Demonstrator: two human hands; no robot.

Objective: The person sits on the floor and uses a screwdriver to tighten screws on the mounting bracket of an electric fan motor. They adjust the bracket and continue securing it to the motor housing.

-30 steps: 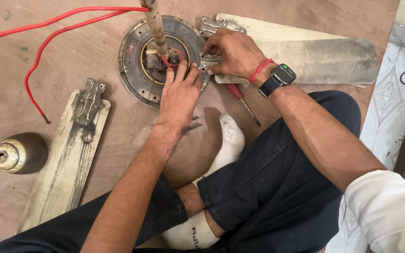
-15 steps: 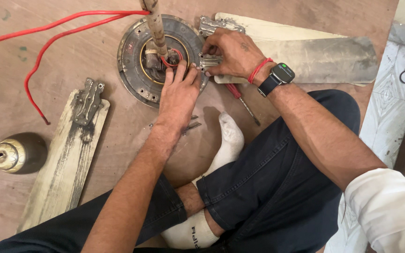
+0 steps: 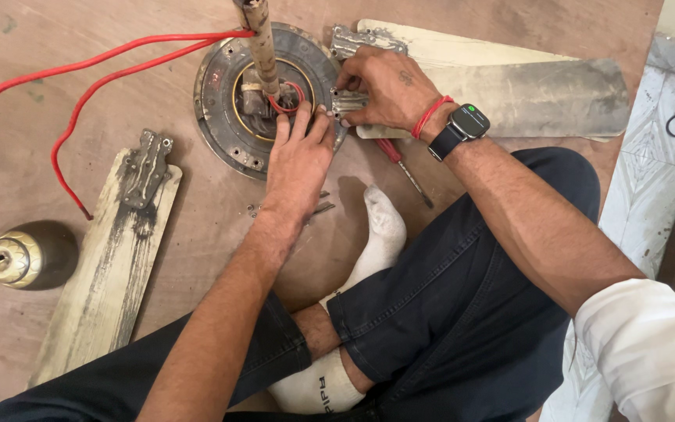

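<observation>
The right hand (image 3: 388,90) covers the bracket (image 3: 348,102) where its fingers press, so the grip is hidden. The left hand (image 3: 298,160) hides part of the motor (image 3: 224,101). The rod (image 3: 259,39) and red wires (image 3: 80,66) run off the frame. The screwdriver (image 3: 404,168) tip is too small to tell.

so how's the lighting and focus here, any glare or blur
Head view: soft, even light, with only faint shadows under the left hand and beside the brass cup; no strong glare on the fan motor; the right hand and the centre look sharp.
</observation>
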